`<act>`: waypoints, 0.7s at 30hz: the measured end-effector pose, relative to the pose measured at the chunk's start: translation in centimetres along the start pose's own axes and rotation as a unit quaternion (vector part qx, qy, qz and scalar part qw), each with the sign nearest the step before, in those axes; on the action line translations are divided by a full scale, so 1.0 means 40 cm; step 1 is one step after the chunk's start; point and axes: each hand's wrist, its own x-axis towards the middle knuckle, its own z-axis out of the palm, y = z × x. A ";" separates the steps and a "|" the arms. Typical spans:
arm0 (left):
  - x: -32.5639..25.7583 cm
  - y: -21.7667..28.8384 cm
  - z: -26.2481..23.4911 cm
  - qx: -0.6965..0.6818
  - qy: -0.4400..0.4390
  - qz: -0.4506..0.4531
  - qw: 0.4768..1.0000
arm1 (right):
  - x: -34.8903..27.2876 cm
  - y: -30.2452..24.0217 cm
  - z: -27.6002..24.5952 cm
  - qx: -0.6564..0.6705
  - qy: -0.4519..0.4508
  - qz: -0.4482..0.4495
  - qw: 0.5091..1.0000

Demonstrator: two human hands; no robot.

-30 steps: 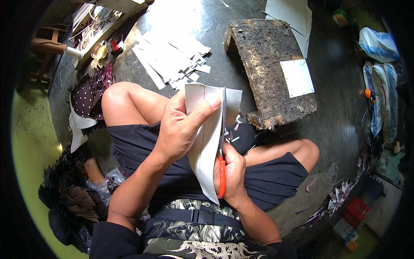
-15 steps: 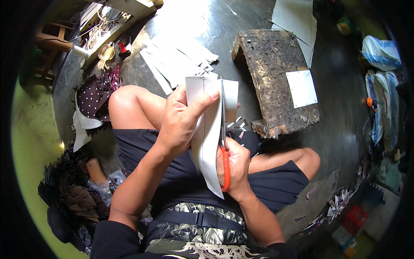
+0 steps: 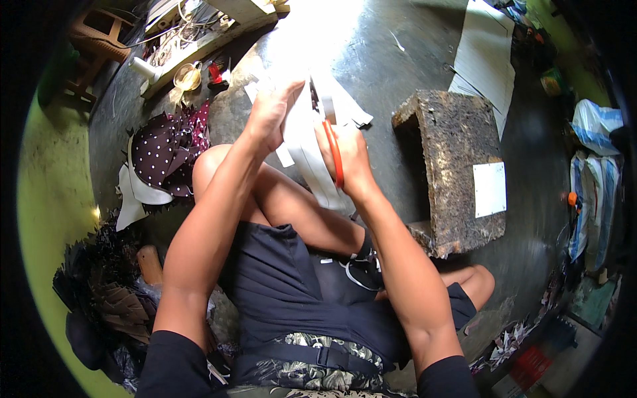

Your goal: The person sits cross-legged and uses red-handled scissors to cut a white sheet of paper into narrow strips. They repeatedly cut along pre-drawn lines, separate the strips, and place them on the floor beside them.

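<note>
Left hand pinches the top of a white sheet, held up over the raised knee. Right hand is closed on orange-handled scissors, blades into the sheet; blade tips are blurred. Risks, judged: sheet flops and the cut wanders; left fingers sit near the blade line and could get nicked; thin strip could tear. Labels and packs: white blank rectangle lies on the rough block; larger white sheets far right on the floor; blue-white bags at right edge; red crate bottom right.
</note>
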 end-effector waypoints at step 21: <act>-0.261 0.037 0.041 -0.052 -0.163 -0.215 0.962 | -0.111 -0.079 -0.144 0.356 0.008 0.145 0.923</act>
